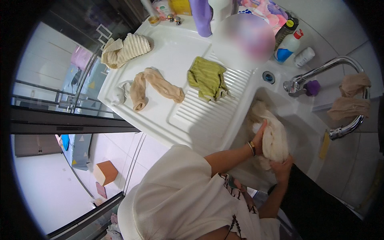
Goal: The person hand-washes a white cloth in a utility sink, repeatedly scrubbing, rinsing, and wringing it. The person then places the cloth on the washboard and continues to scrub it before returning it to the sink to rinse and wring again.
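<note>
In the sink basin [303,144], a wet cream cloth or garment [274,139] is bunched between both hands. My left hand [259,138], with bracelets at the wrist, grips its near side. My right hand [282,168] is closed around its lower end. Part of the cream fabric lies deeper in the basin, beside a small white thing I cannot make out. On the ribbed washboard beside the basin lies a crumpled green cloth [207,78]. Beige socks [163,85] and a white crumpled piece [118,94] rest farther left on the white counter.
A chrome faucet [330,67] arches over the basin's far side, with beige fabric pieces [351,108] draped on its spout. A ribbed cream cloth [126,51] lies at the counter's far left corner. Bottles [289,45] and a purple container [201,18] stand along the back.
</note>
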Motion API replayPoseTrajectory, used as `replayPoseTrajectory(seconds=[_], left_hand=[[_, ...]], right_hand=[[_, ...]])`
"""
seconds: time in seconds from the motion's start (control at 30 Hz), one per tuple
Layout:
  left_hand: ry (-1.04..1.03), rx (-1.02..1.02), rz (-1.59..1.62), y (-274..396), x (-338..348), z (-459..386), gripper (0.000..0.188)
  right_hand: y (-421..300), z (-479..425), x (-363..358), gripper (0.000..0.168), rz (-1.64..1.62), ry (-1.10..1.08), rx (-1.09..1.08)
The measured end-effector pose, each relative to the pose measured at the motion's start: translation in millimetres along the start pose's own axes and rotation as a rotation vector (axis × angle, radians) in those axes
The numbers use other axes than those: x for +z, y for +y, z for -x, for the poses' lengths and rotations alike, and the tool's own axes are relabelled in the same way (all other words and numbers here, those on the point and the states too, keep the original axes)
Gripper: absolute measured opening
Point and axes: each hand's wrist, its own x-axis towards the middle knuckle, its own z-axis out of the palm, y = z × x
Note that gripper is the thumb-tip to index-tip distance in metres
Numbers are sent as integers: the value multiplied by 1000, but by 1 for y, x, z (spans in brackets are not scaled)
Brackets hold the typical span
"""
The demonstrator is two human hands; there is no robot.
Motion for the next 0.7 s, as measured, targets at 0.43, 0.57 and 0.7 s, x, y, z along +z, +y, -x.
replayPoseTrajectory(seconds=[0.43, 0.57, 0.7], left_hand=[[149, -1, -264, -9, -32, -30, 33], [-289, 28, 78, 5, -36, -15, 33], [312, 48, -256, -8, 3, 11, 36]], right_hand=[[47, -42, 32, 52, -419, 537, -249], [40, -51, 92, 54, 79, 716, -542], [75, -89, 46, 52, -30, 524, -150]])
